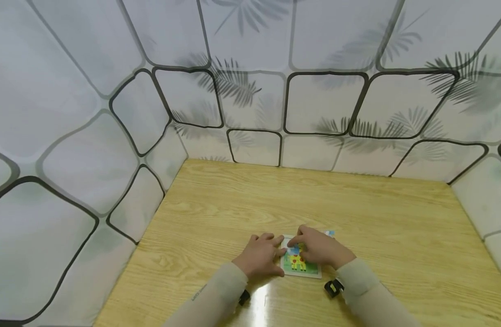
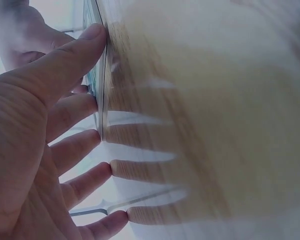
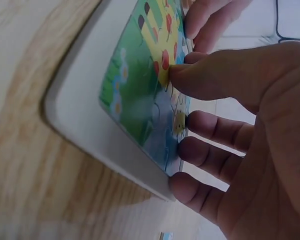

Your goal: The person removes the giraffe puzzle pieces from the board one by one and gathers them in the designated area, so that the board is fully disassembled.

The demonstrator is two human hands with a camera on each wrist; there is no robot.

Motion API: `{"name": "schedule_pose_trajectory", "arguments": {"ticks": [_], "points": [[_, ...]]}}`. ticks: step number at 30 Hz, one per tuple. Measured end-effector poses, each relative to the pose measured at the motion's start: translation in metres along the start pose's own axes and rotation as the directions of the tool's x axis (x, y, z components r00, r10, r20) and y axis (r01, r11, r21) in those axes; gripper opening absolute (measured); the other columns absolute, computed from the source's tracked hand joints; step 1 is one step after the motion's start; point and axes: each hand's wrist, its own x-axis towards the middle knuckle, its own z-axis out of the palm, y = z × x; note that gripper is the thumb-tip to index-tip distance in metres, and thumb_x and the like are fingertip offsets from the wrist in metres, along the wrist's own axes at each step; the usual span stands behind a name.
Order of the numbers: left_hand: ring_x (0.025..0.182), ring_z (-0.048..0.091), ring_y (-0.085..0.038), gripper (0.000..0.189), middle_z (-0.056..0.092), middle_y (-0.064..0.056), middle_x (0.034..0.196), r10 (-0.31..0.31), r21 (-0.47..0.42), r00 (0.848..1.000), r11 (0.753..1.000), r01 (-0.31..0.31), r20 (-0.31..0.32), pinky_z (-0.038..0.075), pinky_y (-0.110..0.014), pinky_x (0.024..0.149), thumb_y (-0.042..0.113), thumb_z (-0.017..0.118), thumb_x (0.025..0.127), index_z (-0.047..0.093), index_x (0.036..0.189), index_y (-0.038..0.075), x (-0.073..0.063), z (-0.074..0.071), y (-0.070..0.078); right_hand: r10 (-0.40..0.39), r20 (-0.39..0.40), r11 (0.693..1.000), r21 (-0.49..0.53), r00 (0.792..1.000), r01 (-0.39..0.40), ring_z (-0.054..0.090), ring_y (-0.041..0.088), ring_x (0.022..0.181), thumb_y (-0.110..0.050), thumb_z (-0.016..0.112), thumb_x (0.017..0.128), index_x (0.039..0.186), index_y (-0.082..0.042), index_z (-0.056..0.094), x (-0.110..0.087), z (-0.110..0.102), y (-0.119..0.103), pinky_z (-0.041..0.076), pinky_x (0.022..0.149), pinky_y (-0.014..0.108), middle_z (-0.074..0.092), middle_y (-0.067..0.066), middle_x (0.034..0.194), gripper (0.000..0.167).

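A small jigsaw puzzle (image 1: 298,262) with a yellow giraffe on green and blue lies in a white-rimmed board (image 3: 72,95). My left hand (image 1: 260,255) is spread at the board's left edge, thumb near the lower corner. In the left wrist view, its fingertips (image 2: 92,137) reach the board's edge and the table. Over the upper right of the picture is my right hand (image 1: 321,247), its thumb (image 3: 182,77) touching the giraffe and the other fingertips resting on the puzzle's upper part. That hand hides part of the picture in the head view.
A loose blue-and-white piece (image 1: 330,233) lies on the table just beyond the right hand. The wood-grain table (image 1: 234,200) meets patterned cloth walls (image 1: 254,104) at the back and sides. Dark wrist devices (image 1: 334,287) sit below the sleeves.
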Motion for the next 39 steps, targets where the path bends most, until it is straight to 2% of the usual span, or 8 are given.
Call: {"name": "schedule_pose_trajectory", "arguments": {"ticks": [5,11,18,24,29,35,39], "points": [[0.139,0.042,-0.025,0.069,0.04,0.004,0.159,-0.002,0.002,1.0,1.0,0.002,0.007,0.042,-0.05,0.1,0.068,0.067,0.083,0.057,0.143,0.035,-0.001,0.001,0.0,-0.011,0.012,0.999,-0.038,1.0,0.011,0.046,0.013,0.075,0.001,0.066,0.085,0.116,-0.018,0.074,0.005,0.002,-0.001,0.043,0.066,0.03,0.049,-0.003,0.094,0.038],[0.139,0.043,-0.024,0.069,0.04,0.005,0.158,0.0,0.019,1.0,1.0,0.0,0.0,0.042,-0.048,0.098,0.069,0.066,0.083,0.057,0.143,0.036,0.001,0.001,-0.001,0.009,0.032,0.995,-0.096,0.999,-0.006,0.043,0.013,0.07,-0.002,0.068,0.079,0.109,-0.022,0.068,0.012,0.003,-0.002,0.04,0.06,0.03,0.043,-0.002,0.089,0.037],[0.138,0.043,-0.024,0.068,0.04,0.005,0.158,0.01,0.02,1.0,1.0,-0.01,-0.001,0.043,-0.049,0.098,0.068,0.066,0.083,0.058,0.143,0.036,0.001,0.002,-0.001,0.008,0.04,0.993,-0.117,0.999,-0.003,0.044,0.013,0.072,-0.005,0.072,0.076,0.102,-0.021,0.064,0.016,0.002,-0.008,0.042,0.061,0.029,0.042,-0.003,0.09,0.032],[0.138,0.043,-0.025,0.068,0.04,0.004,0.158,0.007,0.01,1.0,1.0,-0.007,-0.003,0.043,-0.049,0.098,0.068,0.067,0.083,0.058,0.142,0.035,0.001,0.002,-0.001,-0.048,-0.013,0.988,-0.149,0.999,0.045,0.044,0.016,0.083,-0.003,0.074,0.074,0.098,-0.02,0.063,0.014,0.001,-0.01,0.045,0.069,0.033,0.048,-0.003,0.093,0.031],[0.139,0.043,-0.025,0.069,0.041,0.004,0.159,0.003,0.006,1.0,1.0,-0.003,-0.003,0.042,-0.05,0.098,0.068,0.068,0.082,0.059,0.142,0.034,0.001,0.003,-0.001,-0.084,-0.06,0.98,-0.185,0.995,0.071,0.046,0.016,0.086,0.001,0.072,0.078,0.098,-0.018,0.065,0.013,0.001,-0.01,0.046,0.074,0.035,0.051,-0.004,0.095,0.029],[0.139,0.043,-0.026,0.068,0.042,0.003,0.158,0.001,-0.004,1.0,1.0,-0.001,-0.013,0.042,-0.05,0.099,0.067,0.069,0.082,0.06,0.141,0.034,0.0,0.003,-0.001,-0.032,-0.083,0.994,-0.111,0.996,0.022,0.053,0.014,0.09,0.004,0.063,0.085,0.116,-0.012,0.066,0.01,0.005,-0.006,0.051,0.082,0.039,0.057,-0.002,0.103,0.036],[0.139,0.044,-0.025,0.068,0.042,0.004,0.157,0.004,-0.005,1.0,1.0,-0.004,-0.022,0.042,-0.049,0.1,0.067,0.068,0.082,0.06,0.141,0.034,-0.001,0.002,-0.001,-0.013,-0.109,0.999,-0.044,0.994,0.008,0.06,0.017,0.097,-0.001,0.068,0.087,0.117,-0.01,0.067,0.006,0.006,-0.001,0.052,0.089,0.043,0.062,-0.001,0.108,0.031]]}}
